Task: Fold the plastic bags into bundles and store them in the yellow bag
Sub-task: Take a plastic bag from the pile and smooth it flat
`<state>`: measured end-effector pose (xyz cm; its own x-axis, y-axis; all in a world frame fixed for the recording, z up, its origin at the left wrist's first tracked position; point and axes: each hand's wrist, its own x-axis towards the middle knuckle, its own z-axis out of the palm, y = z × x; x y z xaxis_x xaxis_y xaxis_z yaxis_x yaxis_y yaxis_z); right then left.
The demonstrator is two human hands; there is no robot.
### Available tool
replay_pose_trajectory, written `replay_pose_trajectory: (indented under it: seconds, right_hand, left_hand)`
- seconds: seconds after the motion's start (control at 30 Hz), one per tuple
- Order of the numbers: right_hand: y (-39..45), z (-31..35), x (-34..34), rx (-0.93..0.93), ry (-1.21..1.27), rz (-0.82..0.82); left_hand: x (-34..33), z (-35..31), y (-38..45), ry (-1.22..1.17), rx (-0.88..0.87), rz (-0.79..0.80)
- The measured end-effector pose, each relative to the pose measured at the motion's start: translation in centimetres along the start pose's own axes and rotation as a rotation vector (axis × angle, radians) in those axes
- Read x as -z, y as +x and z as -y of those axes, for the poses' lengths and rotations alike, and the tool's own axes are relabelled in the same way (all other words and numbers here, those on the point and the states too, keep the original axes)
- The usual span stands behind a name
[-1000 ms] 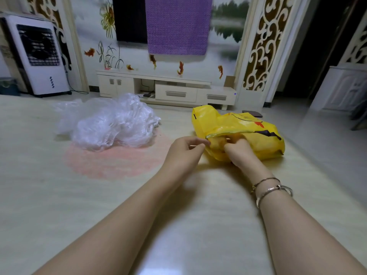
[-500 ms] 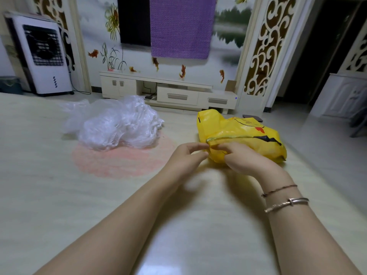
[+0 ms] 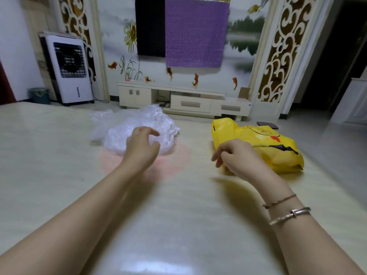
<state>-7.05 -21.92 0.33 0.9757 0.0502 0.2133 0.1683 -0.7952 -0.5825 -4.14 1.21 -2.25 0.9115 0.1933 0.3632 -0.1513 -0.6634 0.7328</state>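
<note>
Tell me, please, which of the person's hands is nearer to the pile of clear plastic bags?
Left. The left hand hangs open right in front of the clear plastic bags, overlapping the pile. The right hand is off to the side, by the yellow bag.

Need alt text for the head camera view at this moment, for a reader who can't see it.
Two bare forearms stretch over a pale glossy surface: the left hand, fingers loosely curled and holding nothing, reaches toward a heap of clear plastic bags, while the right hand hovers empty at the near edge of a stuffed yellow bag. Behind stand a white TV cabinet and an air cooler.
</note>
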Motion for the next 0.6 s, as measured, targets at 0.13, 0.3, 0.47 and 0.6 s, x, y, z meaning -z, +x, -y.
replay_pose_trajectory:
  seconds: [0.13,0.3,0.47,0.6]
  right_hand:
    - [0.0,0.9,-3.7,0.073,0.219,0.037]
    - [0.5,1.6,-6.4,0.110,0.381,0.063]
    - [0.5,1.8,-6.5,0.067,0.567,0.072]
    - [0.3,2.1,-6.2,-0.016,0.795,0.120]
  left_hand:
    - [0.3,4.9,1.7,0.257,0.045,0.032]
    - [-0.3,6.4,2.5,0.256,0.043,0.099]
    - [1.1,4.7,1.2,-0.013,-0.020,-0.081]
    - [2.1,1.8,-0.8,-0.379,-0.075,-0.095]
